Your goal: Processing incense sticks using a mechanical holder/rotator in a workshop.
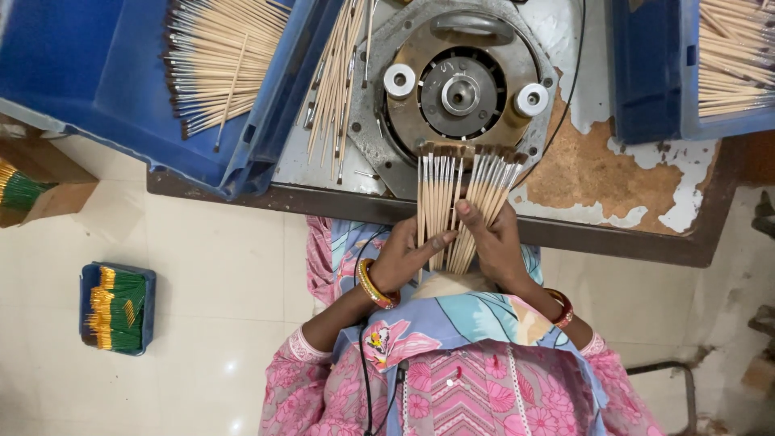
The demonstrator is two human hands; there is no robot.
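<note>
Both hands hold a fanned bundle of thin wooden-handled paintbrushes (460,190), bristle ends up against the lower edge of a round metal machine head (462,93). My left hand (404,258) grips the left part of the bundle, with fingers reaching across the handles. On the right part sits my right hand (494,242), its thumb pressed over the sticks. The brush tips line up in a row at the machine's edge.
A blue crate (121,89) of brushes sits at upper left, another blue crate (710,64) at upper right. Loose brushes (335,81) lie on the worn metal table (613,194). On the tiled floor stands a small blue tray (117,308) of green-and-gold pieces.
</note>
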